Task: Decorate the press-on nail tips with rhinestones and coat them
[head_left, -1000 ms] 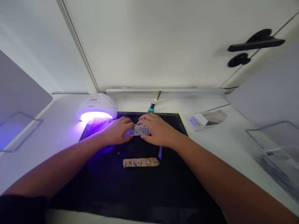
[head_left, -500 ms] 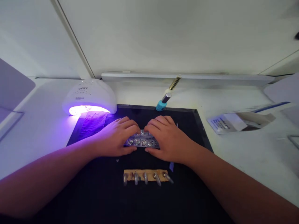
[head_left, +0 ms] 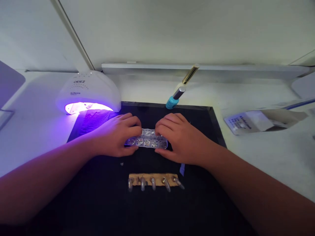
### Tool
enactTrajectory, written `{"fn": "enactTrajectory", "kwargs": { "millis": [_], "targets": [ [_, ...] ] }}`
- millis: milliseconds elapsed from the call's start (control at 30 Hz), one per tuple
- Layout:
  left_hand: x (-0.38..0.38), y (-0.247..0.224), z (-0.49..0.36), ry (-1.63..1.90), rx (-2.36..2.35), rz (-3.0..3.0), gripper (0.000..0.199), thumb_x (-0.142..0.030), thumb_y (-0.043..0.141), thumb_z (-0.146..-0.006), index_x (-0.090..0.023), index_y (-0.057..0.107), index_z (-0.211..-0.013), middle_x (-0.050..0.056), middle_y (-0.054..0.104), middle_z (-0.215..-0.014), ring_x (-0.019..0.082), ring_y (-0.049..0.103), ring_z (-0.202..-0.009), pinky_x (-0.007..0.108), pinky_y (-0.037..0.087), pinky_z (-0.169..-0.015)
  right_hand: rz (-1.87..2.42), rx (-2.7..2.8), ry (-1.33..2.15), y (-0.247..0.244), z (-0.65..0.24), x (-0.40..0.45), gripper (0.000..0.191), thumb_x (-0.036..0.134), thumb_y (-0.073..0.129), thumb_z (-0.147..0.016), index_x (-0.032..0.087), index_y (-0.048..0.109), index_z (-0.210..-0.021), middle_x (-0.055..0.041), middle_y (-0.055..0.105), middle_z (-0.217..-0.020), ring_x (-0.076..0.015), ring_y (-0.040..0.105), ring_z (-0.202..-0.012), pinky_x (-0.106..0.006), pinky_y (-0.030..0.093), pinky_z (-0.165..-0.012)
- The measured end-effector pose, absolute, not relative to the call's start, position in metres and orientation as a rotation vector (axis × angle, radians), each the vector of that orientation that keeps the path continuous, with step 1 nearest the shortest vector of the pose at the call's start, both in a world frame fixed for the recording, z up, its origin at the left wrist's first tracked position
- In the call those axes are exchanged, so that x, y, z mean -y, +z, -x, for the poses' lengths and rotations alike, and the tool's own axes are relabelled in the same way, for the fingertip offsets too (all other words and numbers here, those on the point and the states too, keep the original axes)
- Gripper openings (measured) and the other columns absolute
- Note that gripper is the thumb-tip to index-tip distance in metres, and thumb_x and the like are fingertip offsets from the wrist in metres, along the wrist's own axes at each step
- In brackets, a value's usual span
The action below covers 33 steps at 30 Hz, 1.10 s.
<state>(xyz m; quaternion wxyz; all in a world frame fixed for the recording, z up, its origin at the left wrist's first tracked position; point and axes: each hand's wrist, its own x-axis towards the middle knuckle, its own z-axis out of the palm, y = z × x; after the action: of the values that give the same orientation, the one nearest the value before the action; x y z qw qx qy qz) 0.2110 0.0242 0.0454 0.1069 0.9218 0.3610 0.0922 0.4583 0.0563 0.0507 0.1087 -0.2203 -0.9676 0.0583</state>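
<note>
A clear compartment case (head_left: 147,142) with small sparkling stones lies on the black mat (head_left: 147,213). My left hand (head_left: 118,135) grips its left end, thumb on the near side and fingers over the far side. Its right end is held the same way by my right hand (head_left: 183,139). Nearer to me, a tan strip (head_left: 157,179) carries several curved, glossy nail tips. One tiny shiny piece (head_left: 121,164) lies on the mat below my left hand, and a small blue-violet scrap (head_left: 182,169) is below my right wrist.
A white lamp (head_left: 91,87) glows purple at the back left, over a ridged cloth (head_left: 94,121). Behind the mat's far edge stand a turquoise bottle (head_left: 172,102) and a gold-capped bottle (head_left: 190,74). An opened alcohol pads box (head_left: 256,121) lies at the right.
The view has shifted slightly. My hands are farther apart along the case, and more of its middle compartments show between them.
</note>
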Motion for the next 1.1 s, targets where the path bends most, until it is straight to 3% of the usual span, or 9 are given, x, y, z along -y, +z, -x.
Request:
{"fn": "enactTrajectory", "kwargs": {
  "millis": [167, 400, 667, 900, 1100],
  "targets": [
    [-0.025, 0.044, -0.21, 0.27, -1.066, -2.751, 0.023, -0.043, 0.059, -0.085, -0.021, 0.059, -0.092, 0.007, 0.059, -0.117, 0.026, 0.055, -0.099, 0.04, 0.047, -0.081, 0.614, 2.839, 0.129, 0.046, -0.458, -0.056, 0.022, 0.037, 0.069, -0.083, 0.015, 0.064, -0.085, -0.0115, 0.069, -0.101, -0.0287, 0.056, -0.096, -0.042, 0.042, -0.083],
    [-0.019, 0.045, -0.219, 0.226, -1.073, -2.791, 0.026, -0.045, 0.056, -0.09, -0.025, 0.059, -0.107, 0.006, 0.059, -0.122, 0.026, 0.057, -0.103, 0.042, 0.049, -0.084, 0.596, 2.839, 0.114, 0.044, -0.455, -0.054, 0.022, 0.039, 0.066, -0.087, 0.018, 0.069, -0.093, -0.0088, 0.07, -0.106, -0.0269, 0.055, -0.096, -0.041, 0.042, -0.082],
    [-0.011, 0.051, -0.223, 0.303, -1.043, -2.847, 0.022, -0.033, 0.054, -0.092, -0.018, 0.061, -0.105, 0.008, 0.064, -0.116, 0.025, 0.061, -0.097, 0.041, 0.054, -0.081, 0.567, 2.864, 0.115, 0.048, -0.452, -0.051, 0.025, 0.042, 0.067, -0.084, 0.018, 0.068, -0.091, -0.0095, 0.069, -0.107, -0.0289, 0.054, -0.096, -0.042, 0.038, -0.079],
    [-0.012, 0.056, -0.223, 0.218, -1.067, -2.846, 0.022, -0.024, 0.057, -0.083, -0.019, 0.059, -0.105, 0.009, 0.062, -0.114, 0.026, 0.061, -0.094, 0.043, 0.053, -0.079, 0.566, 2.828, 0.178, 0.048, -0.453, -0.053, 0.021, 0.03, 0.066, -0.081, 0.017, 0.068, -0.097, -0.0097, 0.069, -0.106, -0.0289, 0.054, -0.098, -0.044, 0.039, -0.083],
    [-0.013, 0.053, -0.222, 0.237, -1.06, -2.853, 0.022, -0.038, 0.053, -0.093, -0.023, 0.06, -0.109, 0.008, 0.061, -0.115, 0.026, 0.059, -0.094, 0.045, 0.051, -0.078, 0.514, 2.815, 0.075, 0.046, -0.452, -0.05, 0.014, 0.028, 0.062, -0.087, 0.017, 0.069, -0.091, -0.0109, 0.068, -0.113, -0.0287, 0.054, -0.1, -0.043, 0.041, -0.083]
  ]
}}
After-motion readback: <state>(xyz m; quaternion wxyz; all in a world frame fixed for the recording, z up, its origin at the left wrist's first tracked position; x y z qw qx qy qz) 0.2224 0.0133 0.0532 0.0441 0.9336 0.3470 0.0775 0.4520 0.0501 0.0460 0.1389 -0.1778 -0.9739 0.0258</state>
